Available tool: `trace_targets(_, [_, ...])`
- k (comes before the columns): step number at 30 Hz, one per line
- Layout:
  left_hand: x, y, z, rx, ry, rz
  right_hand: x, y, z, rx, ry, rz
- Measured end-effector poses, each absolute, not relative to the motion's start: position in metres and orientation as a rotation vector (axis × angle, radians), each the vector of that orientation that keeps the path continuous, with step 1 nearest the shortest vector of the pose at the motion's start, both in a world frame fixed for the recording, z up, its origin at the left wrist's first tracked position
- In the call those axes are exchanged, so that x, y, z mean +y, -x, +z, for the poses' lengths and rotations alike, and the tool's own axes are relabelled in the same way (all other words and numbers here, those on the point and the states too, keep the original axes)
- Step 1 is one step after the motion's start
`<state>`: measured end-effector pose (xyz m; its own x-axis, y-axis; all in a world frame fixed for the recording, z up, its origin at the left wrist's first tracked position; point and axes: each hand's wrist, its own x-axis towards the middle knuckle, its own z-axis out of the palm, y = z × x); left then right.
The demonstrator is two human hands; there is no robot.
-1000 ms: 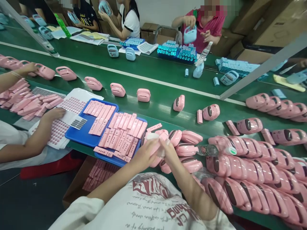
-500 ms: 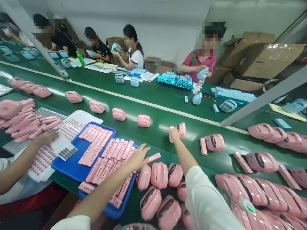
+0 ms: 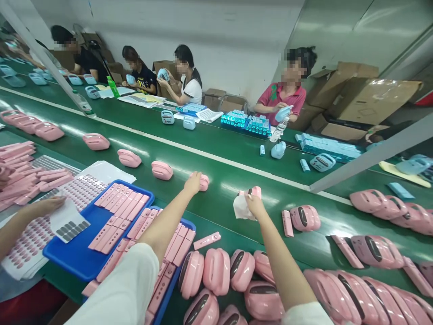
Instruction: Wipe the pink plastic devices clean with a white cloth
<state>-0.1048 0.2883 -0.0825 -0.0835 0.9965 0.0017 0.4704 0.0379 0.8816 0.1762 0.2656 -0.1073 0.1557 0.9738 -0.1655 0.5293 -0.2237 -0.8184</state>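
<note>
The left hand [image 3: 192, 183] is stretching across the green conveyor surface [image 3: 223, 192] and resting on the near end of a rounded pink plastic casing [image 3: 204, 182]. That casing is lying flat, its long axis running along the belt. Whether the fingers are clenching it cannot be told. The right hand [image 3: 255, 205] is grasping a second pink casing [image 3: 253, 191], tipped up on edge just above the surface, together with a crumpled white cloth [image 3: 241, 210].

Bare green belt [image 3: 221, 198] lies open between the left hand [image 3: 192, 183] and the right hand [image 3: 255, 205] with its white cloth [image 3: 241, 210], and beyond to the white line [image 3: 216, 159]. Nearer, blue trays [image 3: 77, 255] at left, packed pink casings [image 3: 216, 271] at right and a loose pink strip [image 3: 207, 240] crowd the way.
</note>
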Motion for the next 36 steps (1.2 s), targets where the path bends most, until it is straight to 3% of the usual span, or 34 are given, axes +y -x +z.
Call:
trace_targets(4, [0.269, 0.107, -0.081, 1.629, -1.483, 0.929, 0.218, -0.198, -0.098, -0.97, 1.602, 1.137])
trace_targets(11, [0.182, 0.1, -0.042, 1.348, -1.6, 1.067, 0.147, -0.132, -0.086, -0.616, 1.234, 1.095])
trace_targets(18, [0.089, 0.095, -0.013, 1.09, -1.353, 1.585, 0.072, -0.056, -0.043, -1.105, 1.033, 1.179])
trace_targets(21, [0.069, 0.098, 0.003, 0.986, -1.102, 1.746, 0.028, -0.049, -0.03, -1.615, 0.789, 0.874])
trace_targets(25, [0.046, 0.099, 0.023, 0.83, -0.985, 1.697, 0.001, -0.056, -0.019, -1.864, 0.595, 0.563])
trace_targets(29, [0.026, 0.093, 0.037, 0.735, -1.027, 1.655, -0.004, -0.064, -0.005, -1.779, 0.721, 0.663])
trace_targets(34, [0.016, 0.098, 0.048, 0.749, -1.214, 1.745, -0.029, -0.063, -0.012, -1.955, 0.543, 0.499])
trace_targets(36, [0.013, 0.102, 0.052, 0.706, -1.332, 1.725, -0.035, -0.062, -0.018, -1.819, 0.658, 0.647])
